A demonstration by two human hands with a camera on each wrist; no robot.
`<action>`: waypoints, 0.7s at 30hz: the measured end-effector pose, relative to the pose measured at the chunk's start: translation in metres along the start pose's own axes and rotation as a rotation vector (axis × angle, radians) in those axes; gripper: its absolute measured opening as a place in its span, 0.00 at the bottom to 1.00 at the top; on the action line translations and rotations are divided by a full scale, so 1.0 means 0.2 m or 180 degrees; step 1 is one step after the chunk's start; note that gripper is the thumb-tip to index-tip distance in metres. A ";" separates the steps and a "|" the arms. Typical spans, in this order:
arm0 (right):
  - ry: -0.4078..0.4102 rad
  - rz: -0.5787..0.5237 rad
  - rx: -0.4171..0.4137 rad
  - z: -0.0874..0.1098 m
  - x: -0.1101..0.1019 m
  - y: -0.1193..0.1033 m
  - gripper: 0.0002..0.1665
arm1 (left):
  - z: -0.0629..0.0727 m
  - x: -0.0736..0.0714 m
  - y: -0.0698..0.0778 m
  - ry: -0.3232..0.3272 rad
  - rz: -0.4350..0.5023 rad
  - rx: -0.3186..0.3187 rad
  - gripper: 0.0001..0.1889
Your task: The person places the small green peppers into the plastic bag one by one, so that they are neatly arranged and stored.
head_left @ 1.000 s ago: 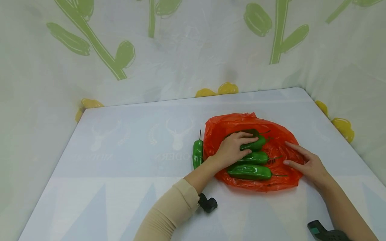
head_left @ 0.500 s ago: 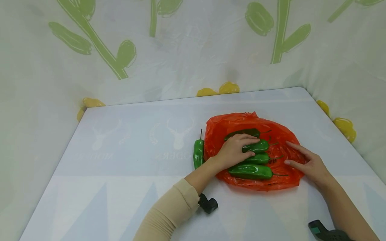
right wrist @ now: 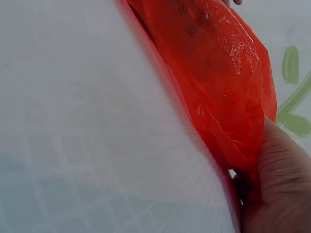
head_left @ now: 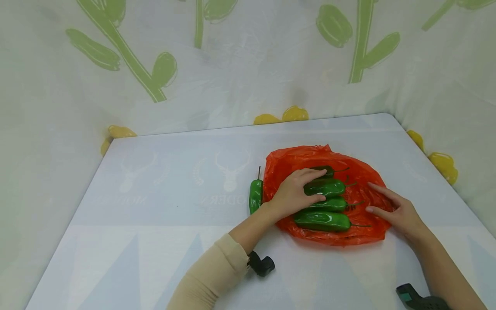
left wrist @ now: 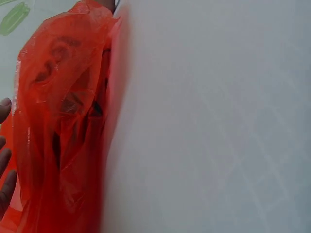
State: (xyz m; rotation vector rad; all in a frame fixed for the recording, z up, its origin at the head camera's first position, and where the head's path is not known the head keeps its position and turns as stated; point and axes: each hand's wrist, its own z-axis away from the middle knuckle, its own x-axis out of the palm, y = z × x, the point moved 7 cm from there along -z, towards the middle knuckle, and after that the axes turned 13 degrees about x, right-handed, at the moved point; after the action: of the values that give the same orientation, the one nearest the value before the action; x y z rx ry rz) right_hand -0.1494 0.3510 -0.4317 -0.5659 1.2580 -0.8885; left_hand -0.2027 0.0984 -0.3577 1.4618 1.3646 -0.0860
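Observation:
A red plastic bag (head_left: 364, 185) lies spread on the table, several long green peppers (head_left: 321, 220) in a row on it, stems pointing right. Over their left ends reaches my left hand (head_left: 291, 193), its fingers straight and apart, fingertips near the far, darker pepper (head_left: 329, 171); its fingertips (left wrist: 6, 160) show at the edge of the left wrist view. At the bag's right rim is my right hand (head_left: 403, 215), thumb and forefinger spread over the red plastic, the other fingers hidden. The right wrist view shows that hand (right wrist: 284, 179) against the bag's side.
One more green pepper (head_left: 255, 196) lies on the table just left of the bag, partly behind my left forearm. The pale printed table (head_left: 155, 193) meets a light curtain (head_left: 248, 77) with green leaf prints at the back and sides.
My left hand has loosened from the middle peppers, its fingers straightening, and drawn slightly left. The peppers under it lie a little differently. My right hand has stayed put.

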 end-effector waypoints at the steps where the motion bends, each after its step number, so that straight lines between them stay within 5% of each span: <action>1: -0.0001 0.0001 0.0006 0.00 0.00 0.00 0.38 | 0.01 -0.01 0.00 0.0025 0.0016 -0.0021 0.32; 7: -0.0006 0.0001 0.0043 0.00 0.00 0.01 0.38 | 0.06 -0.06 0.00 0.0168 0.0241 -0.0144 0.34; 21: 0.0000 0.0040 0.0063 0.00 -0.01 0.01 0.38 | 0.17 -0.23 0.07 0.0740 0.0662 -0.0036 0.36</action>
State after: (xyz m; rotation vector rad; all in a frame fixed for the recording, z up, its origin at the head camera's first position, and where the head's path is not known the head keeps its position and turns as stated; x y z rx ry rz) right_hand -0.1491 0.3530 -0.4323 -0.5418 1.2502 -0.8896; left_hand -0.1880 0.0474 -0.3330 1.6340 1.3845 0.2314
